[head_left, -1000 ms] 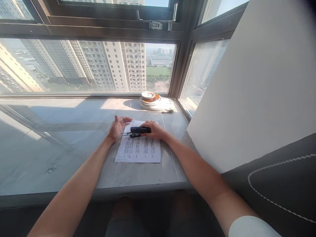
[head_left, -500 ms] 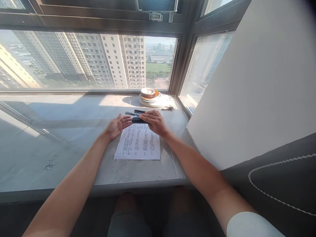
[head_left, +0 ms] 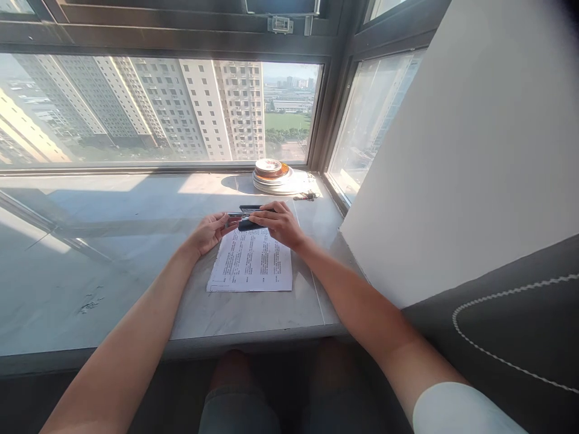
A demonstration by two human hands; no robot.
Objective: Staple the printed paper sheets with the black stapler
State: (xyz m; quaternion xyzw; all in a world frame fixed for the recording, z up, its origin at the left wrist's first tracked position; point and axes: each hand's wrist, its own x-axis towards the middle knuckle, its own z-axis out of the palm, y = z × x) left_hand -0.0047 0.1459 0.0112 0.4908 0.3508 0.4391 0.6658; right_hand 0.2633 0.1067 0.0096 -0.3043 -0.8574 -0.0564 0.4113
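Stapler point(head_left: 246, 217), black, clamped in right hand point(head_left: 278, 224) from above, held over far edge of printed sheet point(head_left: 251, 264). Left hand point(head_left: 208, 232) pinches its metal front end, fingers closed on it. Sheet lies flat on stone sill point(head_left: 113, 241) just under the grip. Stack of plates point(head_left: 274, 176) beyond the grip, by window.

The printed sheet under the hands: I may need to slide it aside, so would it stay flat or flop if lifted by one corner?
The printed sheet looks like thin paper lying flat on the smooth sill, so it would probably slide easily. Lifted by a corner it would likely droop. It seems very light; nothing visibly weighs it down, since both hands hold the black stapler at its far edge.
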